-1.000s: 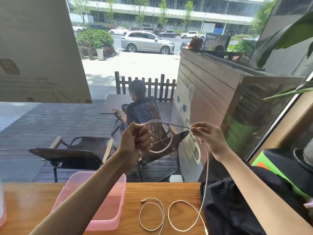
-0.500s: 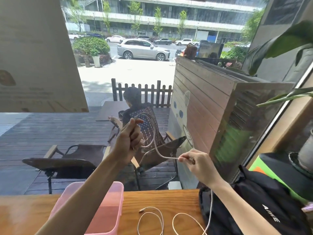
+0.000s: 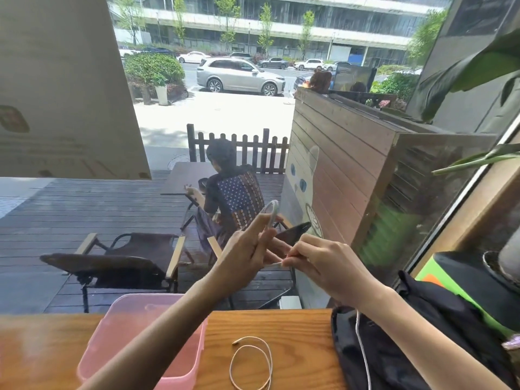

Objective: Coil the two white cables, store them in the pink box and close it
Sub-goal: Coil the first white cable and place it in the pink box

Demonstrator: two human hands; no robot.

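My left hand (image 3: 247,249) is raised above the table and pinches a small coil of white cable (image 3: 272,212) that stands up over its fingers. My right hand (image 3: 323,263) is close beside it, fingertips touching the same cable near the left hand. The cable's tail (image 3: 363,353) hangs down from under my right wrist across the black bag. A second white cable (image 3: 250,364) lies in a loose loop on the wooden table (image 3: 295,347). The pink box (image 3: 118,356) stands open at the left, partly hidden by my left forearm.
A black backpack (image 3: 394,347) lies on the table at the right. Behind the table is a window onto a wooden deck with chairs and a seated person. A dark pot with a plant (image 3: 478,274) stands at the right.
My right hand has come up and left to meet my left hand. The coil in my left hand has grown tighter, and more cable has lifted off the table.
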